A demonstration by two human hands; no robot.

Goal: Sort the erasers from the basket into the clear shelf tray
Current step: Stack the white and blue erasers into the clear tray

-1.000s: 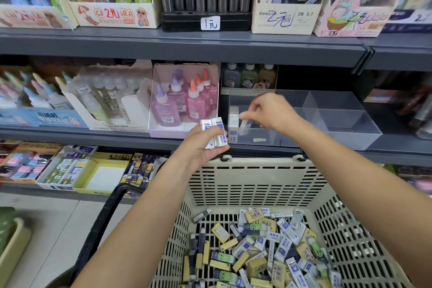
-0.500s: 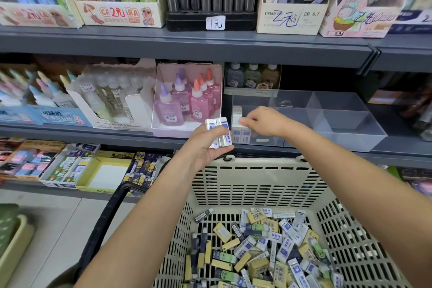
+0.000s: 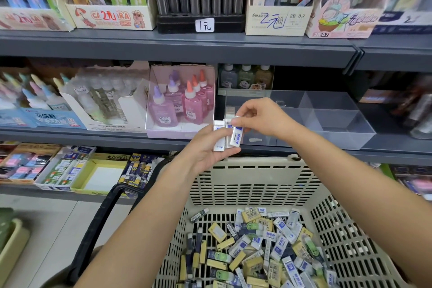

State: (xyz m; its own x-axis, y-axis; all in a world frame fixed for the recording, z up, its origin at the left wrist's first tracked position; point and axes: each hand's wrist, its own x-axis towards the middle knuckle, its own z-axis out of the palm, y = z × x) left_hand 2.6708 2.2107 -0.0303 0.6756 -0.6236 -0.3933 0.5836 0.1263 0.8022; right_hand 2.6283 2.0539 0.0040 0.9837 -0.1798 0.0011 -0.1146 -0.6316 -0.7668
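Observation:
A beige slotted basket [image 3: 252, 184] in front of me holds several loose erasers [image 3: 257, 250] in white-blue, yellow and green wrappers. My left hand [image 3: 205, 149] grips a small stack of white-blue erasers [image 3: 219, 135] just above the basket's far rim. My right hand [image 3: 259, 117] pinches the top of the rightmost eraser [image 3: 236, 135] of that stack. Behind both hands the clear shelf tray [image 3: 336, 121] sits on the middle shelf, with white erasers stacked in its left compartment [image 3: 230, 111].
Pink glue bottles in a box [image 3: 180, 105] stand left of the tray. The dark shelf edge [image 3: 385, 156] runs just above the basket rim. The basket's black handle [image 3: 100, 224] hangs at the left. Boxes of stationery fill the lower shelf [image 3: 65, 166].
My right hand has come back out of the tray's left compartment to the stack in my left hand and now pinches one eraser there. The left hand has held its place.

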